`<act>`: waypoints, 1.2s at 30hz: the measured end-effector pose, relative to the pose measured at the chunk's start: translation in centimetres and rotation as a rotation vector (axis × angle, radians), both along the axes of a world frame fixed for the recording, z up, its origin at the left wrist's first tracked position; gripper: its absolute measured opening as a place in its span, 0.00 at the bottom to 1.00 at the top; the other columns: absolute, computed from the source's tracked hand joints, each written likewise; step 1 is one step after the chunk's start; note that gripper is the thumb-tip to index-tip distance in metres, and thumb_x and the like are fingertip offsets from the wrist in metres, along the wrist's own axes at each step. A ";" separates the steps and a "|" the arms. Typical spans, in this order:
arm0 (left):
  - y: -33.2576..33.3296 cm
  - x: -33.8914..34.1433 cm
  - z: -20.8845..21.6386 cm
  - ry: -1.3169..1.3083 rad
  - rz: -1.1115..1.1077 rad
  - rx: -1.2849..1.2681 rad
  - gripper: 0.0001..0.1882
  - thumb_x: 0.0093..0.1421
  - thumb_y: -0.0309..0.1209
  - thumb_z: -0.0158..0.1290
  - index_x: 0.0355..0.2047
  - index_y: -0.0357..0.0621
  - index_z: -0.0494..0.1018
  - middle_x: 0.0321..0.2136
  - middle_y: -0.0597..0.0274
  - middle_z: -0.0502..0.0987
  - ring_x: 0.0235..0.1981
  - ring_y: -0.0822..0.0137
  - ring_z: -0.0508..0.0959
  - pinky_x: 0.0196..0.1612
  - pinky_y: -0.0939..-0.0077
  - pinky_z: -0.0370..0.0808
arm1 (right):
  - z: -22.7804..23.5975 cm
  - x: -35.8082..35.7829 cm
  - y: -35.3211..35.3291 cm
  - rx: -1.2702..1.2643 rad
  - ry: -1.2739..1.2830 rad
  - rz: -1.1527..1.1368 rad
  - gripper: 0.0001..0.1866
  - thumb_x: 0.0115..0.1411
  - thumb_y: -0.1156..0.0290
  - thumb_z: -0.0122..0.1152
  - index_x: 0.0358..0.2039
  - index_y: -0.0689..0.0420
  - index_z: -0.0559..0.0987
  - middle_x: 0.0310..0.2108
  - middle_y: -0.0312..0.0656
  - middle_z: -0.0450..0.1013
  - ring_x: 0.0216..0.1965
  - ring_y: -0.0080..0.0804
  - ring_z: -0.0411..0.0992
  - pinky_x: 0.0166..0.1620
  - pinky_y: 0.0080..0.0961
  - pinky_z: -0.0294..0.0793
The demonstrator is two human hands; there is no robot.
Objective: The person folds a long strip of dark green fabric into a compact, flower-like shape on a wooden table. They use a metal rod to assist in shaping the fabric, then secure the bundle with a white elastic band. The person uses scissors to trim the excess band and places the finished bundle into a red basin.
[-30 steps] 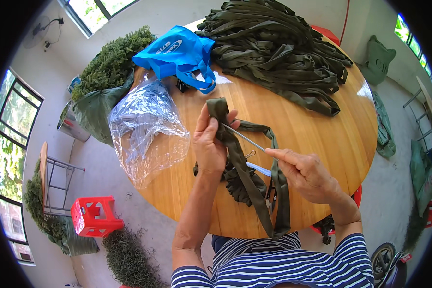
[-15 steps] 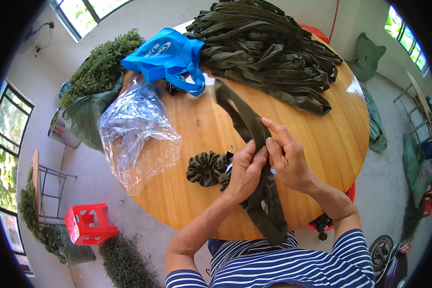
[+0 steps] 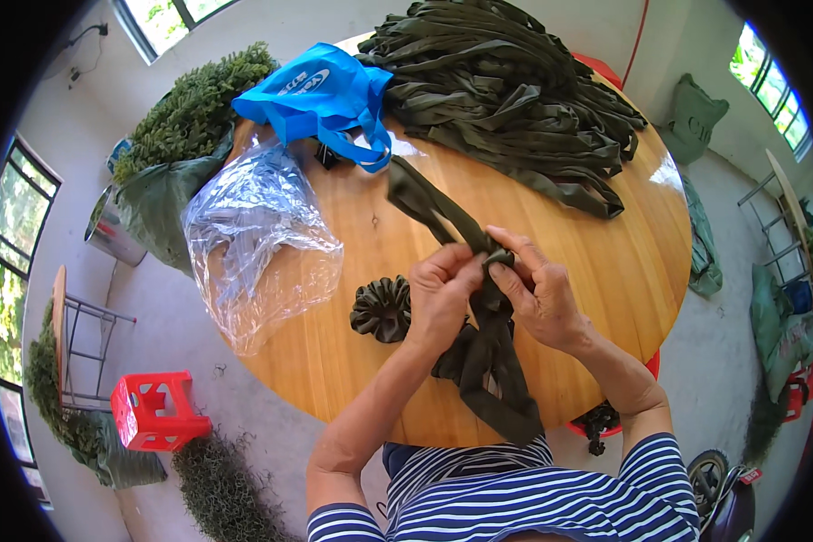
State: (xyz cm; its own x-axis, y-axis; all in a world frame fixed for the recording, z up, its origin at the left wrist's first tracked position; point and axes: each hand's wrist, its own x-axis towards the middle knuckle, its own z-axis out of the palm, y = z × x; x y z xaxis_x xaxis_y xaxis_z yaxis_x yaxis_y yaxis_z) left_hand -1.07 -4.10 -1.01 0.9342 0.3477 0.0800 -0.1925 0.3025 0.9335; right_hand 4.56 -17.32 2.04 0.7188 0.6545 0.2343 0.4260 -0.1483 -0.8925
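Note:
A long dark olive-green fabric strip [image 3: 501, 397] is pinched between both my hands above the round wooden table. One looped end stretches away up to the left, and the other hangs down toward the table's near edge. My left hand [image 3: 443, 294] grips it with bent fingers. On the other side, my right hand [image 3: 545, 294] presses thumb and forefinger on a bunched fold of the same strip. Just left of my left hand lies a gathered olive scrunchie [image 3: 379, 309]. Whatever else sits beneath my left hand is mostly hidden.
A big heap of olive fabric strips [image 3: 515, 108] covers the far side of the table [image 3: 605, 298]. A blue bag [image 3: 321, 95] and a crumpled clear plastic bag [image 3: 262, 262] lie at the left. Bagged greenery [image 3: 190, 117] stands beyond them; a red stool [image 3: 163, 411] is on the floor.
The strip is now bunched and folded over between my fingers, where it ran flatter before. Its far looped end has swung left, and my left hand has shifted slightly left.

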 end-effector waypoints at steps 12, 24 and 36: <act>9.5 2.7 7.1 -0.273 -0.250 -0.567 0.24 0.60 0.47 0.43 0.43 0.37 0.67 0.42 0.45 0.72 0.43 0.49 0.73 0.46 0.55 0.72 | 2.9 2.2 -3.1 -0.013 -0.701 0.154 0.22 0.45 0.82 0.58 0.44 0.57 0.74 0.25 0.43 0.74 0.23 0.34 0.73 0.26 0.22 0.71; 5.7 1.8 3.0 -0.106 -0.087 -0.464 0.14 0.60 0.26 0.43 0.46 0.38 0.63 0.45 0.45 0.70 0.47 0.51 0.71 0.51 0.60 0.70 | 2.9 -0.4 -5.1 -0.344 -1.023 -0.004 0.23 0.47 0.77 0.55 0.47 0.52 0.73 0.17 0.34 0.67 0.19 0.28 0.69 0.18 0.24 0.66; 9.5 -0.7 3.5 0.549 0.211 0.359 0.18 0.59 0.37 0.44 0.41 0.34 0.70 0.38 0.47 0.75 0.42 0.57 0.75 0.38 0.63 0.76 | 4.4 -1.4 -7.6 -0.215 -0.601 0.077 0.18 0.48 0.77 0.59 0.42 0.56 0.76 0.30 0.46 0.75 0.29 0.33 0.75 0.30 0.22 0.74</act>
